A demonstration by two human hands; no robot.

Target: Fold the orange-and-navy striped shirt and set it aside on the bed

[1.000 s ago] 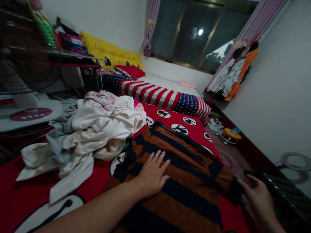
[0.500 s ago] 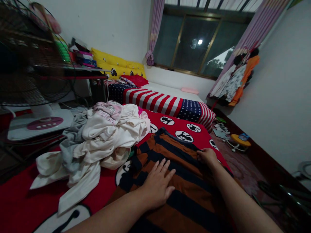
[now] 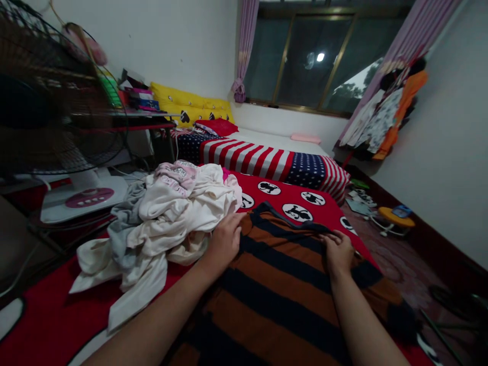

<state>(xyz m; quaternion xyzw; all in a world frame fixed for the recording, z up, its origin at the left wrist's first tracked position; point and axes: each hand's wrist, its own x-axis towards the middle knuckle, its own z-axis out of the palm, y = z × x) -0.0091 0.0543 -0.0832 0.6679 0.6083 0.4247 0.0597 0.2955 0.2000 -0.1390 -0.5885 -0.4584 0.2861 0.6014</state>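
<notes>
A brown and navy striped shirt (image 3: 274, 284) lies spread over the red blanket (image 3: 251, 184), its collar pointing away from me. My left hand (image 3: 225, 238) is at the shirt's left shoulder, fingers curled over the cloth and thumb against it. At the right shoulder, beside the neckline, my right hand (image 3: 338, 250) pinches the fabric between thumb and fingers. The right sleeve stretches out toward the blanket's edge. Close to my left hand is a heap of cream, grey and pink clothes (image 3: 171, 213).
A fan (image 3: 89, 195) stands at the left, near a desk (image 3: 141, 114) with boxes. Behind the blanket is a bed (image 3: 263, 160) with a flag-pattern cover. Clothes hang (image 3: 385, 117) by the window. A yellow stool (image 3: 396, 217) stands on the floor at right.
My left hand has gone from lying flat on the shirt's middle to its left shoulder, fingers now curled. My right hand stays at the right shoulder. The right sleeve is now spread outward.
</notes>
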